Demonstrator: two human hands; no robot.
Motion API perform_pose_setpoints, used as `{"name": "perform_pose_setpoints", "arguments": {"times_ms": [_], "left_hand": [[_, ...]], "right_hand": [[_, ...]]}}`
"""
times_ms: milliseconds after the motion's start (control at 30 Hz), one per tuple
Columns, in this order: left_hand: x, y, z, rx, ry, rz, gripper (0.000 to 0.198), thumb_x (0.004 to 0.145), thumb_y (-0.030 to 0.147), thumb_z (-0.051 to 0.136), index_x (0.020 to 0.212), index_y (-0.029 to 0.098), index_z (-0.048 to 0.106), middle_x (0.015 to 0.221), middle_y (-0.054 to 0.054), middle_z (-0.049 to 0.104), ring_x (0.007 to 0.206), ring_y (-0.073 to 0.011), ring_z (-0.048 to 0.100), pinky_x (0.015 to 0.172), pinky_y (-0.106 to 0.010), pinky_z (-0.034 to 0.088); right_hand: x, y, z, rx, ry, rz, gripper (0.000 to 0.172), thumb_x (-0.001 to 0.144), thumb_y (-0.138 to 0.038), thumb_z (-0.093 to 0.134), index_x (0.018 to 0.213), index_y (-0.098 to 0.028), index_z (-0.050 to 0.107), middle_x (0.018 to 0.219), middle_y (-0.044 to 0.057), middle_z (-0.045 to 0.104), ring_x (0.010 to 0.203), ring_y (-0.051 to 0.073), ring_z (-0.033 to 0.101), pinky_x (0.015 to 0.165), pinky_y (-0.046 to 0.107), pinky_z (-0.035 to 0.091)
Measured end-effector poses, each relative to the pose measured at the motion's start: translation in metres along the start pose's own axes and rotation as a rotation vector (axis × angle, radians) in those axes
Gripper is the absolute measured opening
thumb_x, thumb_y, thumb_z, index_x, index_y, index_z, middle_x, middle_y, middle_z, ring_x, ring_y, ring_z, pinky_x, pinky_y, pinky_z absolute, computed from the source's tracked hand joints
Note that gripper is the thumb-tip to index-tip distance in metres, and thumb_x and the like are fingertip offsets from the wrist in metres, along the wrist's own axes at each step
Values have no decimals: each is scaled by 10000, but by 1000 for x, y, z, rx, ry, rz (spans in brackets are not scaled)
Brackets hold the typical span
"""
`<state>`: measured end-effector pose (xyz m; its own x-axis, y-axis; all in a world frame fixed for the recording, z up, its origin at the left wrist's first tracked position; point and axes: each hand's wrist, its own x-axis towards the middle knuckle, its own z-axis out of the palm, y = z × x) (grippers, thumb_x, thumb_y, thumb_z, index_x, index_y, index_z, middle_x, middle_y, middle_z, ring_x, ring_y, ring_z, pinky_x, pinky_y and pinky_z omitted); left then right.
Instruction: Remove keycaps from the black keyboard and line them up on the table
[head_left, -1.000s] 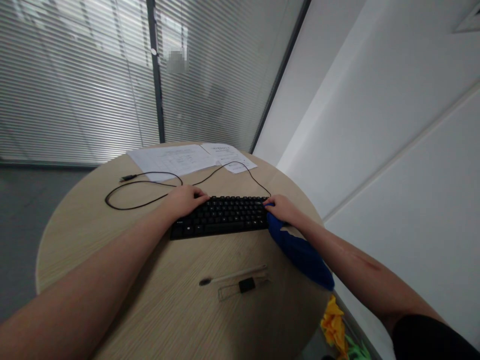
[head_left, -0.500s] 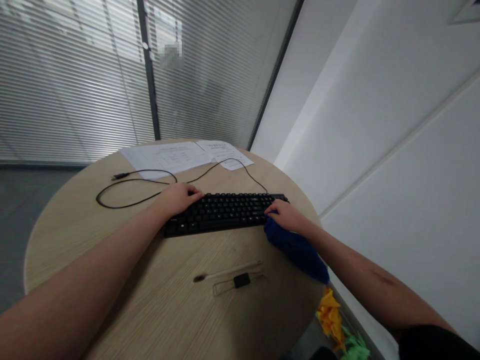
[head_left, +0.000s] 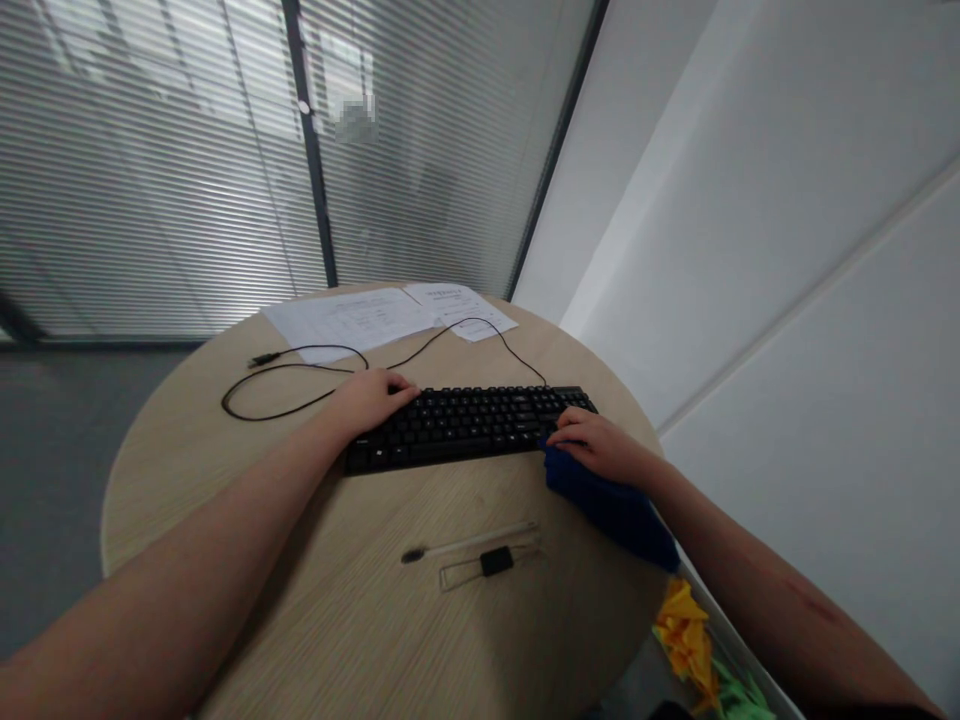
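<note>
A black keyboard point(head_left: 465, 425) lies on the round wooden table, with its thin cable running off the back edge. My left hand point(head_left: 371, 400) is closed over the keyboard's left end, thumb and fingers along its back edge. At the other end, my right hand point(head_left: 596, 440) pinches a dark blue cloth point(head_left: 611, 510) by the number keys, near the front edge. The cloth hangs toward the table's right rim, partly hidden under my wrist. In front of the keyboard lie a toothbrush-like brush point(head_left: 469, 540) with dark bristles and a wire keycap puller point(head_left: 495, 562) with a black grip.
Printed sheets point(head_left: 352, 318) lie at the back of the table point(head_left: 187, 450). The looped cable point(head_left: 262, 415) ends in a plug at the left. Below the right rim are crumpled orange point(head_left: 684, 630) and green point(head_left: 742, 695) pieces. A white wall point(head_left: 787, 250) stands close on the right.
The whole scene has shifted slightly right in view. My right hand has moved a little toward the keyboard's front edge with the cloth. My left hand keeps its place on the keyboard.
</note>
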<state>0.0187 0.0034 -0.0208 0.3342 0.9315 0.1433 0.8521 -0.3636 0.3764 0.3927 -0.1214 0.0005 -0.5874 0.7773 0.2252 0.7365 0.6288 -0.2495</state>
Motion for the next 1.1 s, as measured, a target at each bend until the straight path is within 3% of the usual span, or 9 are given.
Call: {"name": "perform_pose_setpoints", "arguments": {"times_ms": [100,200,367,500,600,733,867,1000,1100], "left_hand": [[-2,0,-5,39,-2,64,475,896,540,402,964,228,753,924,-74,744,856,-251,658,735,-311,458],[-6,1,-17,46,107,139,513,943,494,327,949,183,735,939,-95,726,880,-244,647,781,-325,461],[-22,30,-33,-96,349,199,417,937,451,411,1018,180,717,931,-85,711,852,-224,637,808,-348,480],[-40,75,-21,-443,192,263,400,905,437,530,1209,201,638,969,-67,713,808,-194,663,744,-327,529],[-48,100,-5,-685,97,355,634,842,358,650,1420,204,439,1214,-116,649,1087,-240,627,879,-369,531],[-49,114,11,-780,68,434,675,856,269,634,1469,239,355,1301,-110,611,1138,-251,610,965,-428,505],[-45,114,14,-702,205,416,490,905,228,535,1391,219,474,1313,-91,614,1192,-242,578,1039,-425,449],[-39,112,6,-725,338,344,353,924,230,471,1250,205,604,1220,-66,668,1139,-216,604,1024,-391,454],[-28,112,-16,-744,473,217,324,920,274,472,1200,222,627,1108,-45,702,1018,-208,645,910,-373,522]], "right_hand": [[9,-4,-7,74,157,16,223,935,-213,514,1010,-213,724,911,72,628,856,183,596,788,333,483],[31,-14,-12,181,328,106,188,899,-249,561,989,-220,724,878,58,655,805,184,608,745,335,485],[76,-35,-4,772,414,345,173,774,-298,679,914,-197,669,708,-1,641,574,139,572,545,280,494],[96,-46,4,1247,453,342,235,691,-293,753,849,-199,607,745,-15,657,611,131,619,554,271,545],[98,-52,7,1432,423,241,268,680,-292,785,853,-205,599,787,-18,672,699,133,654,650,286,577],[95,-52,12,1461,409,161,282,685,-295,809,878,-217,618,834,-21,668,770,132,661,770,309,572],[90,-44,13,1352,458,102,280,716,-339,797,909,-230,626,856,-9,668,792,145,654,818,339,557],[78,-28,10,1166,566,105,340,767,-374,751,1057,-247,627,909,9,663,813,156,660,802,344,555],[69,-14,10,965,656,158,338,802,-391,709,1091,-233,633,914,24,653,806,159,653,784,338,546]]}}
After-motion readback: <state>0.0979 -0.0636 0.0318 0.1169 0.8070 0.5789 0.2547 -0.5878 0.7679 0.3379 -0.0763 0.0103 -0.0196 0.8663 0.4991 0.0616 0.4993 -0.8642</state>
